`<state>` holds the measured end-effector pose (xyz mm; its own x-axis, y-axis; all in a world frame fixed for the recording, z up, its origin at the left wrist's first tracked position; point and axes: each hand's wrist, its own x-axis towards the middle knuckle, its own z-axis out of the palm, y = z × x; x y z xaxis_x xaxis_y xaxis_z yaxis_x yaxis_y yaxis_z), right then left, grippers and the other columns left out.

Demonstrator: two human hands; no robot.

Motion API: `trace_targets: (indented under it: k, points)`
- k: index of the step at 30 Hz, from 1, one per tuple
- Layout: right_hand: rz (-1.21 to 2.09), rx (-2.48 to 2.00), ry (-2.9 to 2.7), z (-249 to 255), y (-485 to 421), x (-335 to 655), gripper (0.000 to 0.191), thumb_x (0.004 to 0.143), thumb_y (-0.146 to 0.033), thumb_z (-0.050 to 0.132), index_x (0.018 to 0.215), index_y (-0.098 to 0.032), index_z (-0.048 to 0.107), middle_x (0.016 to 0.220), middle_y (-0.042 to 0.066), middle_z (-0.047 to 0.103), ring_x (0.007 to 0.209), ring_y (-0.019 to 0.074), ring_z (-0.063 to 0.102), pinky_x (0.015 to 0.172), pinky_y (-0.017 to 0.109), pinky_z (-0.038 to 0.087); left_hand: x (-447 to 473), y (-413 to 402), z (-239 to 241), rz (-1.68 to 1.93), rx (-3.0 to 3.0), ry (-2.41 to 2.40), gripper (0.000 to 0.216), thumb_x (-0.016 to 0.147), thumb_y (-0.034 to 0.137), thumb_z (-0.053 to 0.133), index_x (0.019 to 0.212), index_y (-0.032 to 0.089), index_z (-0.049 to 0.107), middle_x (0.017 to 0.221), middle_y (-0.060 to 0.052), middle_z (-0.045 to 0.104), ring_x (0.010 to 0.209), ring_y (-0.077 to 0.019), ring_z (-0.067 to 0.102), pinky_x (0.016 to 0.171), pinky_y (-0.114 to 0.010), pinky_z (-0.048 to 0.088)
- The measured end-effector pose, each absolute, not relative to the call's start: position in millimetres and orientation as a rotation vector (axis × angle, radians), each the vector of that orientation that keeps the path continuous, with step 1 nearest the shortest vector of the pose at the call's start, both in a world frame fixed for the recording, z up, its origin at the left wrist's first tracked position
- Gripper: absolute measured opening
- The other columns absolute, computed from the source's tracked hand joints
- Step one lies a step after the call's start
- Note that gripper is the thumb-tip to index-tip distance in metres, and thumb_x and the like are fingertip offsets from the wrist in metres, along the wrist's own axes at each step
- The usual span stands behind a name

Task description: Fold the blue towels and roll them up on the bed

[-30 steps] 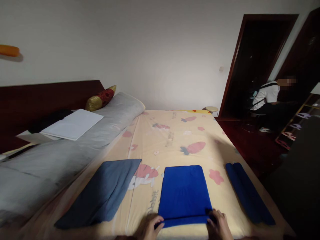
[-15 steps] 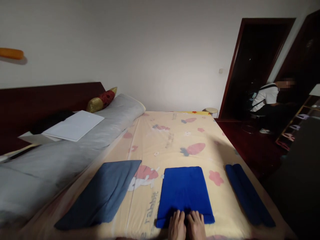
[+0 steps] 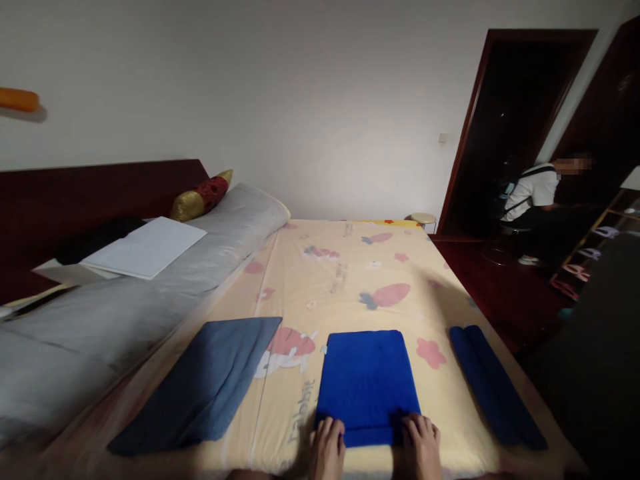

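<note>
A bright blue cloth (image 3: 367,377), folded into a flat rectangle, lies on the bed in front of me. A narrow fold runs along its near edge. At the near left corner, my left hand (image 3: 329,443) has its fingers curled over the cloth. My right hand (image 3: 421,440) grips the near right corner in the same way, thumb hidden. Left of it, a grey-blue cloth (image 3: 205,383) is spread flat in a slanted shape. To the right, a dark blue cloth (image 3: 495,387) lies in a long, narrow double roll.
The bed's patterned sheet (image 3: 350,267) stretches to the far wall. Along the left lie a grey quilt (image 3: 215,243), a white board (image 3: 147,247) and a red-gold cushion (image 3: 205,195). A person (image 3: 533,193) sits near the door; a shoe rack (image 3: 590,247) stands at right.
My hands have moved apart, from the middle of the blue cloth's near edge out to its two near corners. The other cloths lie as before.
</note>
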<state>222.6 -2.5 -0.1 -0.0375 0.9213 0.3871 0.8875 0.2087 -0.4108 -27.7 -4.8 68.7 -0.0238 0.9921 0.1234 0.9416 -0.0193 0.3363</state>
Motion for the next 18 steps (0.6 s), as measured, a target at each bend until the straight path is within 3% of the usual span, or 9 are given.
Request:
trace_targets:
  k: [4, 6, 11, 18]
  points:
    - [0.291, -1.354, -2.178, 33, -4, 174, 0.026, 0.091, -0.023, 0.048, 0.11, -0.034, 0.062, 0.1, -0.001, 0.07, 0.09, 0.0166, 0.062, 0.08, 0.031, 0.043, 13, -4, 56, 0.511, 2.109, 1.781, 0.032, 0.077, 0.007, 0.041, 0.089, 0.027, 0.063, 0.099, -0.004, 0.066, 0.095, -0.0182, 0.061, 0.085, -0.029, 0.046]
    - [0.36, -1.293, -2.242, 40, -5, 167, 0.032, 0.091, -0.023, 0.05, 0.12, -0.034, 0.057, 0.111, -0.001, 0.069, 0.099, 0.0156, 0.062, 0.085, 0.03, 0.043, 17, -4, 51, 0.504, 2.084, 1.762, 0.034, 0.074, 0.006, 0.042, 0.091, 0.027, 0.063, 0.104, -0.004, 0.066, 0.098, -0.019, 0.061, 0.087, -0.03, 0.047]
    - [0.422, -1.336, -2.308, 21, -7, 212, 0.046, 0.089, -0.023, 0.046, 0.134, -0.035, 0.048, 0.135, 0.002, 0.057, 0.119, 0.019, 0.055, 0.094, 0.033, 0.042, -29, -6, 56, 0.579, 2.047, 1.897, 0.023, 0.076, 0.01, 0.044, 0.08, 0.026, 0.061, 0.089, -0.002, 0.063, 0.089, -0.0181, 0.06, 0.081, -0.03, 0.045]
    - [0.16, -1.673, -2.054, -7, -12, 261, 0.035, 0.085, -0.033, 0.051, 0.119, -0.037, 0.062, 0.128, 0.003, 0.063, 0.112, 0.025, 0.06, 0.084, 0.038, 0.046, -79, -9, 60, 0.616, 2.033, 2.043, 0.019, 0.082, 0.019, 0.044, 0.077, 0.027, 0.061, 0.085, -0.001, 0.064, 0.089, -0.019, 0.058, 0.081, -0.032, 0.042]
